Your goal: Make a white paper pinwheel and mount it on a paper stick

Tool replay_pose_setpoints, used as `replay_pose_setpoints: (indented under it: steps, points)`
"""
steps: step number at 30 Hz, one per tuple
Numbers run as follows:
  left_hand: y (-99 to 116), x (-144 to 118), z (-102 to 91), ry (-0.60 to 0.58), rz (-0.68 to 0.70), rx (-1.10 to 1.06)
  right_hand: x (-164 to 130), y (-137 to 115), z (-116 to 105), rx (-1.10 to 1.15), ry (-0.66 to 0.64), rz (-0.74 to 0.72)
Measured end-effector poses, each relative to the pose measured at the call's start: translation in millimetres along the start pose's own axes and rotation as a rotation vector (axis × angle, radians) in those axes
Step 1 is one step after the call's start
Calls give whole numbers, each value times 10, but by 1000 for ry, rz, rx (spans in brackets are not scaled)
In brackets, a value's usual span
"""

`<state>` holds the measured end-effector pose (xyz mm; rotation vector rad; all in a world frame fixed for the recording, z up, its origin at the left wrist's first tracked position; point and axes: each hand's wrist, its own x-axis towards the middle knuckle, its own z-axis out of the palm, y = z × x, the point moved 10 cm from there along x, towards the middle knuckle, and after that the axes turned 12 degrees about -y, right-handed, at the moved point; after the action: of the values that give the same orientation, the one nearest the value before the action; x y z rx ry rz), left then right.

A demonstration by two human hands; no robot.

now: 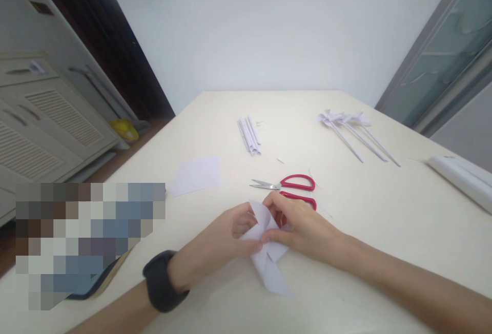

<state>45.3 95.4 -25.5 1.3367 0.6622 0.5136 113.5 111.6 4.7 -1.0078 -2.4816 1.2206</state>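
A white paper pinwheel shape [269, 265] lies on the cream table [384, 221] near the front middle. My left hand [223, 239], with a black watch on the wrist, pinches its centre from the left. My right hand [300, 224] pinches a folded flap from the right, thumb and fingers pressed on the paper. Red-handled scissors [294, 188] lie just behind my right hand, blades pointing left.
A flat white paper square [196, 175] lies left of the scissors. Rolled paper sticks [249, 135] sit further back. Finished pinwheels on sticks [355, 131] lie at the back right. A white box [463, 178] rests at the right edge. A blurred patch covers the front left.
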Motion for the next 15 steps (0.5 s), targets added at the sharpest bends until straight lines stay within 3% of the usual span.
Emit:
replay_pose_setpoints:
  steps: [15]
  points:
    - [4, -7, -3, 4, -42, 13, -8, -27, -1, -22, 10, -10]
